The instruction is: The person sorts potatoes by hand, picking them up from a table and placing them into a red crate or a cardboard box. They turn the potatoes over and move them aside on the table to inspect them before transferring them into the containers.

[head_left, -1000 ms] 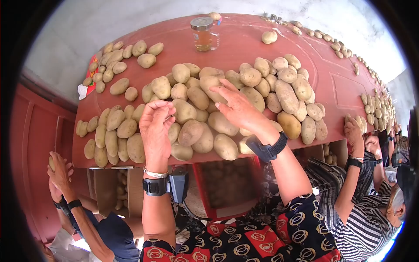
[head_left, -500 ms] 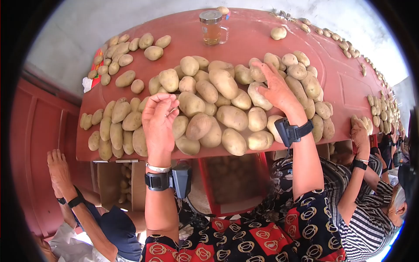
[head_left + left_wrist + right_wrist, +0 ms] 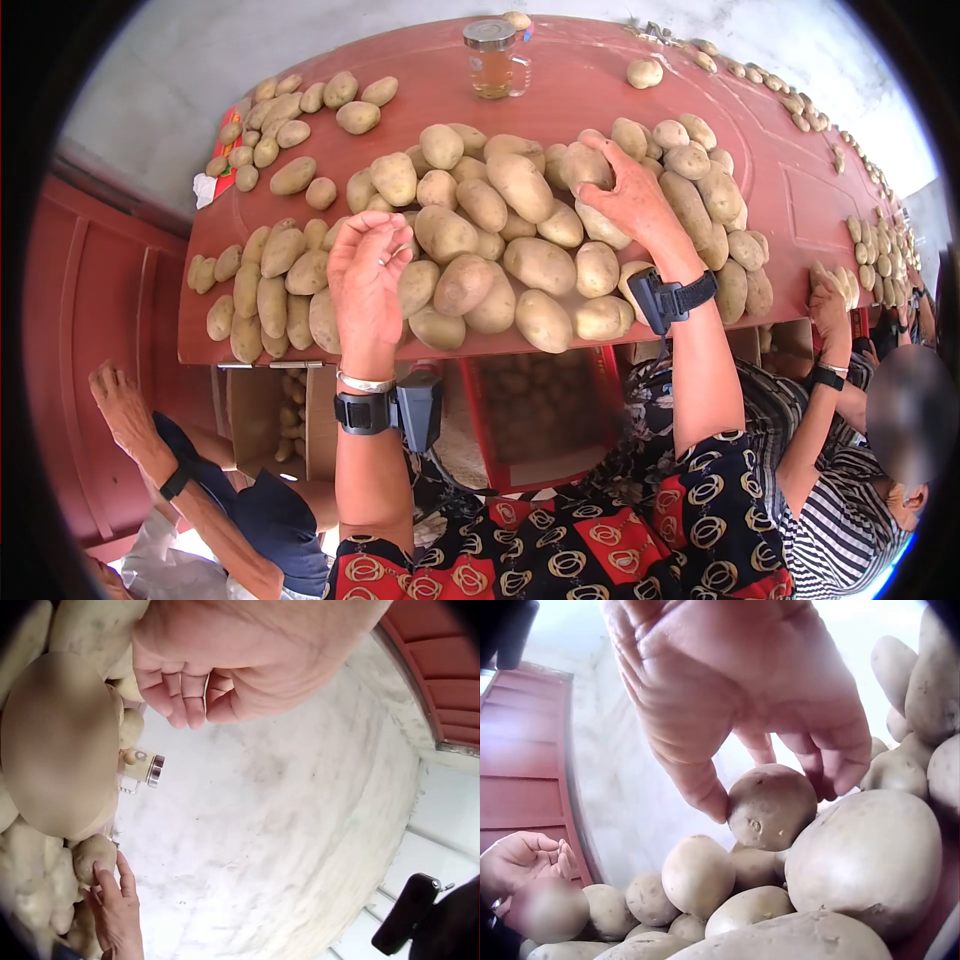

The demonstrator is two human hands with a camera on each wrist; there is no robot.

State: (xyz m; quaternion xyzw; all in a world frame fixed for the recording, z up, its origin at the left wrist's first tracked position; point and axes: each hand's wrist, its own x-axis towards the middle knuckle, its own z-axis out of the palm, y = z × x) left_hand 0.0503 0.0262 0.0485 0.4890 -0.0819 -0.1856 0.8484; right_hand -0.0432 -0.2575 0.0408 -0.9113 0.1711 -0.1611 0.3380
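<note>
Potatoes [image 3: 540,265] lie in a broad heap across the red table [image 3: 420,90]. My right hand [image 3: 640,205] grips a roundish potato [image 3: 583,167] at the heap's upper right; in the right wrist view the thumb and fingers of that hand [image 3: 750,697] curl round the potato [image 3: 772,806]. Over the heap's near left part, my left hand [image 3: 368,285] is raised with its fingers loosely curled. Nothing shows between its fingers in the left wrist view, where the hand [image 3: 232,664] hangs beside a large blurred potato [image 3: 60,742].
A lidded glass mug [image 3: 491,65] stands at the back. Smaller potato groups lie at the back left [image 3: 275,120] and near left [image 3: 270,280]. Below the table edge are a cardboard box [image 3: 255,420] and a red-edged container [image 3: 610,385] with potatoes. Other people's hands [image 3: 125,410] flank the workspace.
My right hand has moved right across the heap, and its fingers have closed round a potato. My left hand keeps its pose. The neighbour's hands at the left have moved apart from their earlier position.
</note>
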